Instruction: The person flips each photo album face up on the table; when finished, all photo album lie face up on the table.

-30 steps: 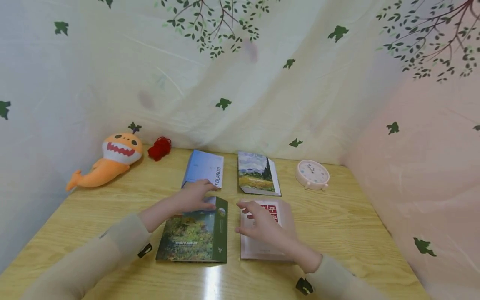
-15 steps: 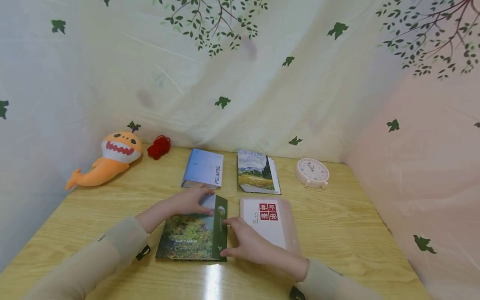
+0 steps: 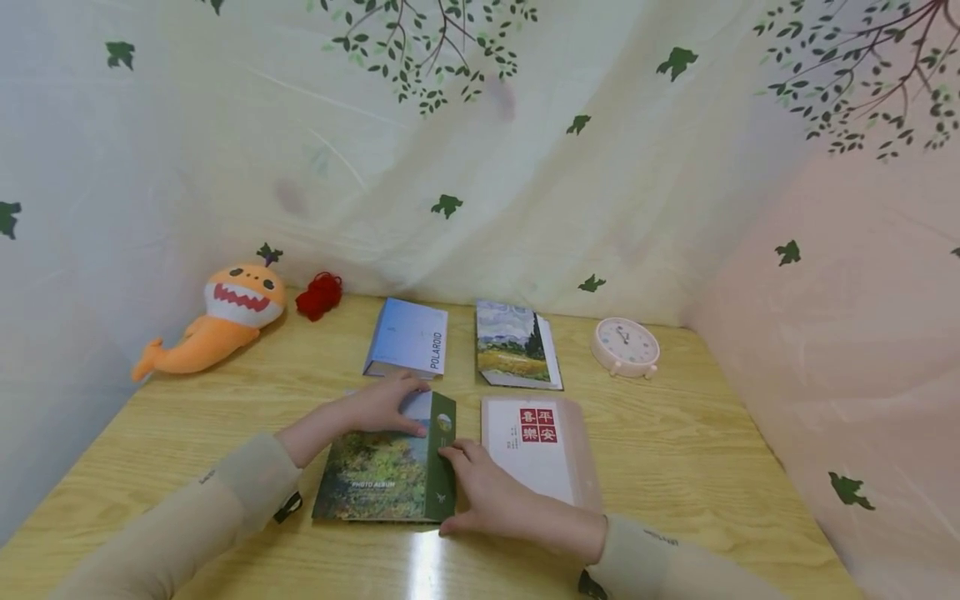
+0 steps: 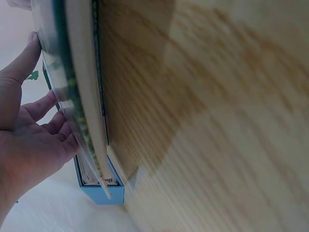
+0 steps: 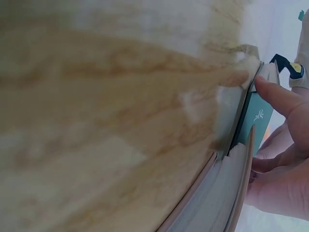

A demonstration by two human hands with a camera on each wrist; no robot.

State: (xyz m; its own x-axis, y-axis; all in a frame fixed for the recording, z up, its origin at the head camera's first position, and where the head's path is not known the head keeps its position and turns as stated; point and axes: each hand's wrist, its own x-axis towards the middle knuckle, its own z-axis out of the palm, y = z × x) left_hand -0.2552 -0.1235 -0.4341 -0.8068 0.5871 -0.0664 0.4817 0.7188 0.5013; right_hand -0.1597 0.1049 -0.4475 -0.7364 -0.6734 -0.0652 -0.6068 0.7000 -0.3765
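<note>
A dark green photo album [image 3: 367, 467] with a garden picture on its cover lies flat at the front of the table. Across its top right part rests my left hand [image 3: 375, 408], thumb on the cover and fingers near the far edge. My right hand [image 3: 487, 496] touches the green spine side, its thumb at the near right corner and its fingers on the spine. In the right wrist view that thumb lies against the corner of the green spine [image 5: 260, 116]. A pale pink album [image 3: 532, 467] with red square characters lies partly under my right hand and forearm.
Behind lie a blue album [image 3: 408, 333] marked POLAROID and an album with a landscape cover [image 3: 510, 346]. A pink round clock [image 3: 626, 343] is at the back right. An orange shark plush [image 3: 225, 321] and a red bundle [image 3: 320, 296] are at the back left.
My right hand has moved left and toward me, off the pink album's characters onto the green album's spine side. My left hand has come slightly nearer, away from the blue album.
</note>
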